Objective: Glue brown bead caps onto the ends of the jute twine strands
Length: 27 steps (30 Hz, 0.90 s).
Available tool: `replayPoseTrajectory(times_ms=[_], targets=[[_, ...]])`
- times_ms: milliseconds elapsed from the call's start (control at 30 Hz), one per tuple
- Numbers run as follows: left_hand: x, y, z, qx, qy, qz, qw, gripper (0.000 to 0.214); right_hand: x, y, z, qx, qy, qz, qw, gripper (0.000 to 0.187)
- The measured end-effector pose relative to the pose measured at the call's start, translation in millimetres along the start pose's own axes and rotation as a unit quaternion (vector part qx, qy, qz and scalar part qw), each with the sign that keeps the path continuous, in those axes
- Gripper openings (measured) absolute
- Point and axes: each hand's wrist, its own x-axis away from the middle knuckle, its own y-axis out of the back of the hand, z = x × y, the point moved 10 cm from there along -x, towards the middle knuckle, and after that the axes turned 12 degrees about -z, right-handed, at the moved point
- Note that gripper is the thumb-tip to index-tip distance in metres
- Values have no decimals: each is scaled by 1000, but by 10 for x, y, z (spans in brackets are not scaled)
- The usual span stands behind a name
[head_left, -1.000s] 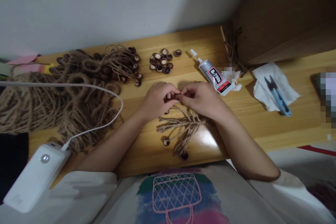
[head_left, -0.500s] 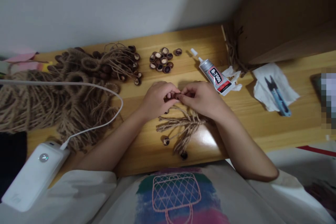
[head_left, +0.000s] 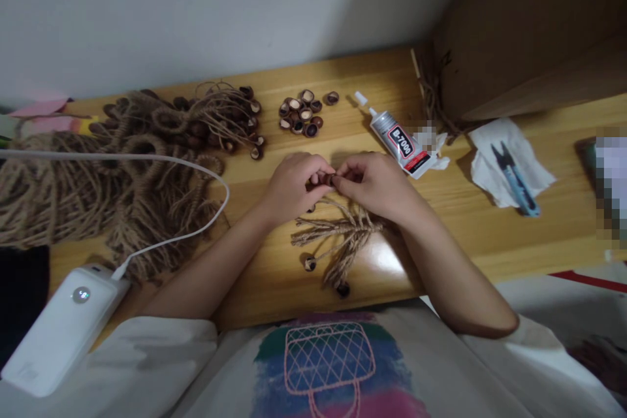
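My left hand [head_left: 298,186] and my right hand [head_left: 369,184] meet over the table, their fingertips pinched together around a small brown nut shell [head_left: 330,179]. Fingers hide most of that shell. Just below my hands lies a braided bundle of jute cord [head_left: 350,232] with frayed ends. Thin cords run from it to a nut shell [head_left: 310,262] and a dark shell [head_left: 343,289] on the wood. Beyond my hands sits a cluster of cut nut shells [head_left: 304,113] with pale insides, and a single shell [head_left: 332,98] beside it.
A B-7000 glue tube [head_left: 401,144] lies right of my hands, its nozzle [head_left: 361,98] pointing away. Blue thread snips [head_left: 515,179] rest on white tissue [head_left: 490,170]. Jute cords [head_left: 59,189] pile up at left, near a white power bank [head_left: 66,330] and its cable [head_left: 196,228]. A cardboard box [head_left: 533,32] stands behind.
My fingertips have shifted very slightly around the shell. Both arms and the things on the table stay where they were; the camera view has moved a touch.
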Motion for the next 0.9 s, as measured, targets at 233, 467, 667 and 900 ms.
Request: replayPoseTrajectory(times_ms=[233, 467, 667, 900], targets=[[2, 14, -25, -1, -19, -10, 1000, 15, -2, -7, -15, 20, -5, -6, 1000, 8], [-2, 36, -33, 18, -18, -17, 1000, 15, 10, -17, -14, -49, 0, 27, 998, 11], [-5, 42, -5, 41, 14, -23, 999, 16, 77, 57, -71, -170, -10, 51, 984, 12], [0, 39, 25, 25, 29, -23, 999, 18, 257, 761, 104, -97, -9, -87, 991, 12]])
